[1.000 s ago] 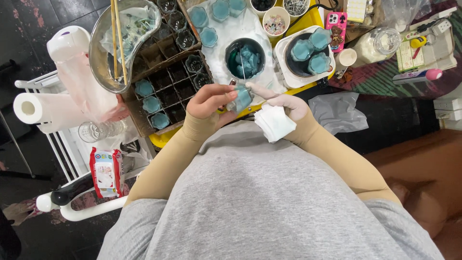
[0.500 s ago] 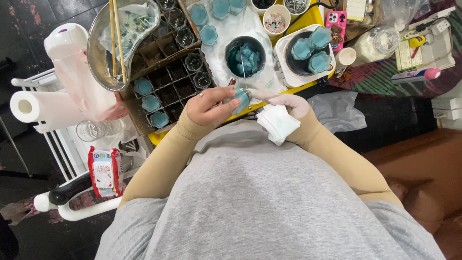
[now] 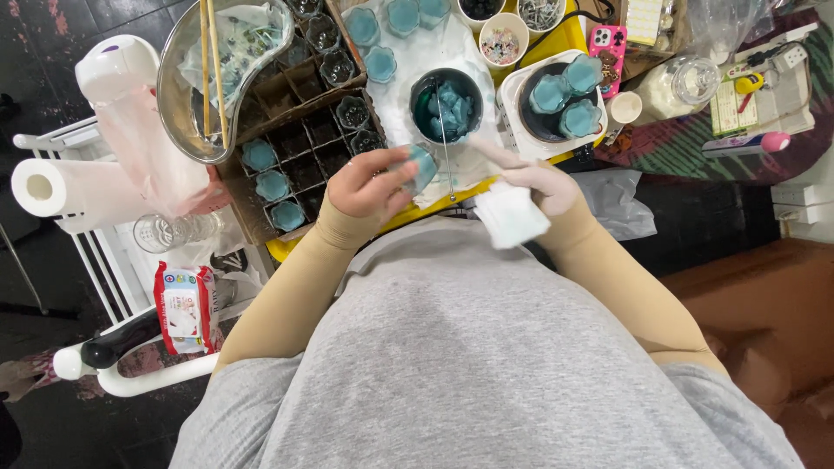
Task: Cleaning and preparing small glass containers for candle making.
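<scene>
My left hand (image 3: 369, 187) grips a small glass cup filled with teal wax (image 3: 422, 165), held just above the near table edge. My right hand (image 3: 530, 182) holds a folded white tissue (image 3: 511, 215) and a thin metal stick (image 3: 446, 148) that reaches up into a dark pot of teal wax chunks (image 3: 447, 106). The two hands are close together, either side of the cup.
A cardboard divider box (image 3: 295, 156) with several filled and empty glass cups lies at the left, under a metal bowl with chopsticks (image 3: 208, 78). A white hot plate with a pan of teal cups (image 3: 556, 95) stands right. A paper towel roll (image 3: 61, 187), wet wipes pack (image 3: 182, 308) and pink phone (image 3: 608, 48) lie around.
My left hand has shifted slightly left with the teal cup. My right hand has lifted a little, bringing the stick upright toward the pot.
</scene>
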